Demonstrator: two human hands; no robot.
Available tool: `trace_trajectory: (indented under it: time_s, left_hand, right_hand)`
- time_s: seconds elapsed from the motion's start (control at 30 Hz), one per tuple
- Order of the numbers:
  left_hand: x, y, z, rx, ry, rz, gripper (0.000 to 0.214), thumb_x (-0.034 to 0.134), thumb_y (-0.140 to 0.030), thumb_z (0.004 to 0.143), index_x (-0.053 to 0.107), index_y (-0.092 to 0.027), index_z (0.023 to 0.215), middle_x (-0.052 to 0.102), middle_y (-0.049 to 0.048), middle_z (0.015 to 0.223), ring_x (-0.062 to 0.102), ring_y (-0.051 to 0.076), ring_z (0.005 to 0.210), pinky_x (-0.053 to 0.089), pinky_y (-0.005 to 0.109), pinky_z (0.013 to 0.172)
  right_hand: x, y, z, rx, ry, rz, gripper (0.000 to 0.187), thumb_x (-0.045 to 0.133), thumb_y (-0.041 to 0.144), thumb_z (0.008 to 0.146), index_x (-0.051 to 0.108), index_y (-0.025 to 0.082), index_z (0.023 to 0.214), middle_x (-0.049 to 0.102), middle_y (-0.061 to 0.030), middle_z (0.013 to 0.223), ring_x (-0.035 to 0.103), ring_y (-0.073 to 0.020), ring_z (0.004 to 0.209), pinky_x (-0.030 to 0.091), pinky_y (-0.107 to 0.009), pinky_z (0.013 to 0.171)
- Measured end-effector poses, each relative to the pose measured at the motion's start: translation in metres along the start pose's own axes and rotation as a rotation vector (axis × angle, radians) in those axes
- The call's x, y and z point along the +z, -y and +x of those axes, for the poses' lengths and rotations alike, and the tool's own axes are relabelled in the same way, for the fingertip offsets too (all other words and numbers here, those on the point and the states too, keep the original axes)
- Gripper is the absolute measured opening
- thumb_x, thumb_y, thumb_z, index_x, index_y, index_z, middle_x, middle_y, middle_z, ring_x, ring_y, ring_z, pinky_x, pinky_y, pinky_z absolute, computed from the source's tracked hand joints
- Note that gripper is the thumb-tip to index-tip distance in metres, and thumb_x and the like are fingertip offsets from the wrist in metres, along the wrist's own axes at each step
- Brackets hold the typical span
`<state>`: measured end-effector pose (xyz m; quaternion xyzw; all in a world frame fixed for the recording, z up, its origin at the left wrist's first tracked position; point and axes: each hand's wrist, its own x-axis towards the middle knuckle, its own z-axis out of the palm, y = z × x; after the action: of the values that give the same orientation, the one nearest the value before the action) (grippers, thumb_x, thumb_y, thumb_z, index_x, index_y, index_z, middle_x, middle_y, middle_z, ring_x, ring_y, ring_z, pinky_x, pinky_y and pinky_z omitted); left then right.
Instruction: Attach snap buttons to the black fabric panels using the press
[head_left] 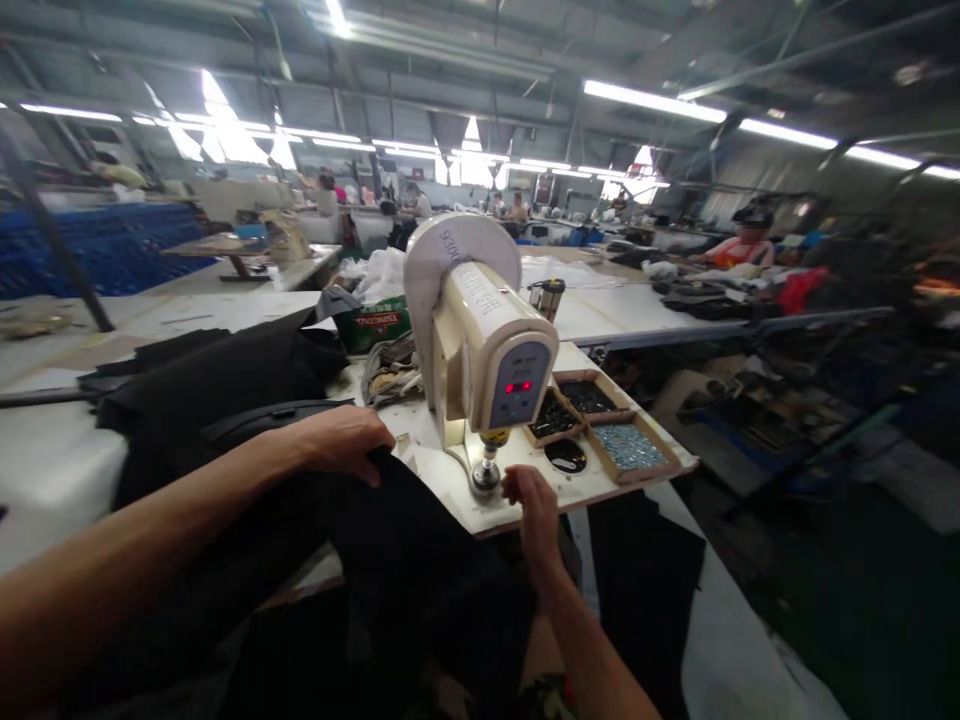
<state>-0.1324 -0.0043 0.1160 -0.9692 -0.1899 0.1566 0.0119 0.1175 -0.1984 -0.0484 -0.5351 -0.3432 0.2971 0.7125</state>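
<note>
A cream press machine [480,340] with a red digital display stands on a white table [450,480]. Black fabric [390,570] spills from the table down toward me. My left hand [341,440] lies on the fabric's upper edge, fingers curled over it. My right hand [532,505] rests at the table's front edge beside the machine's metal tip [487,472], fingers bent and close together; I cannot make out anything in them.
Shallow cardboard trays [630,448] of small studs sit right of the machine, with a dark round dish [565,456]. More black cloth [217,380] is piled at left. Other people work at distant tables [742,245]. A green box [371,325] stands behind.
</note>
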Motion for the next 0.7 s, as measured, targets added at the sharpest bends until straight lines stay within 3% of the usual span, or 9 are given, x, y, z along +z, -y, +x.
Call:
trace_trajectory:
  time_s: [0.1,0.17,0.2,0.3,0.4,0.53,0.7]
  left_hand:
    - [-0.022,-0.035,0.009,0.022,0.026,-0.077,0.027,0.085,-0.045,0.073,0.076,-0.025,0.089,0.075,0.0033,0.081,0.067,0.023,0.077,0.034,0.029,0.062]
    - [-0.030,-0.058,0.020,0.055,0.043,-0.144,0.026,0.084,-0.044,0.072,0.077,-0.025,0.087,0.073,0.0018,0.078,0.064,0.021,0.071,0.033,0.028,0.060]
    - [-0.032,-0.068,0.026,0.074,0.053,-0.182,0.024,0.084,-0.043,0.071,0.076,-0.025,0.085,0.072,0.0010,0.076,0.062,0.019,0.069,0.032,0.027,0.059]
    - [-0.027,-0.083,0.044,0.113,0.076,-0.312,0.027,0.084,-0.043,0.069,0.075,-0.024,0.085,0.069,-0.0006,0.076,0.059,0.017,0.067,0.032,0.026,0.058]
    - [-0.005,-0.084,0.060,0.143,0.088,-0.485,0.033,0.079,-0.049,0.073,0.074,-0.022,0.093,0.068,-0.0011,0.078,0.059,0.016,0.068,0.034,0.025,0.059]
    - [0.038,-0.084,0.081,0.146,0.124,-0.758,0.032,0.073,-0.048,0.077,0.071,-0.019,0.090,0.063,-0.0027,0.073,0.054,0.015,0.067,0.035,0.024,0.060]
    - [0.072,-0.089,0.103,0.101,0.156,-1.100,0.032,0.070,-0.048,0.075,0.066,-0.017,0.082,0.057,-0.0028,0.071,0.049,0.014,0.066,0.035,0.024,0.060]
  right_hand:
    - [0.017,0.031,-0.021,-0.113,0.338,-0.216,0.042,0.074,0.051,0.087,0.071,0.023,0.120,0.073,-0.0060,0.108,0.064,-0.0227,0.098,0.049,-0.035,0.089]
    - [0.027,0.048,-0.029,-0.068,0.517,-0.293,0.049,0.083,0.048,0.078,0.071,0.025,0.120,0.071,-0.0034,0.106,0.062,-0.0219,0.094,0.048,-0.032,0.083]
    - [0.029,0.054,-0.030,-0.013,0.563,-0.310,0.042,0.082,0.048,0.078,0.074,0.023,0.111,0.070,-0.0013,0.095,0.060,-0.0195,0.085,0.047,-0.029,0.075]
    - [0.022,0.062,-0.026,0.176,0.562,-0.289,0.031,0.074,0.049,0.086,0.073,0.017,0.086,0.056,0.0032,0.069,0.047,-0.0125,0.065,0.035,-0.025,0.059]
    - [-0.002,0.055,-0.015,0.300,0.565,-0.234,0.037,0.075,0.051,0.084,0.073,0.015,0.088,0.053,0.0039,0.067,0.043,-0.0108,0.062,0.031,-0.024,0.056]
    - [-0.032,0.037,0.003,0.389,0.588,-0.274,0.044,0.080,0.056,0.077,0.069,0.014,0.075,0.050,0.0042,0.062,0.038,-0.0091,0.057,0.026,-0.023,0.052]
    - [-0.045,0.022,0.027,0.480,0.588,-0.299,0.045,0.081,0.059,0.075,0.072,0.014,0.078,0.056,0.0026,0.062,0.041,-0.0094,0.053,0.027,-0.023,0.049]
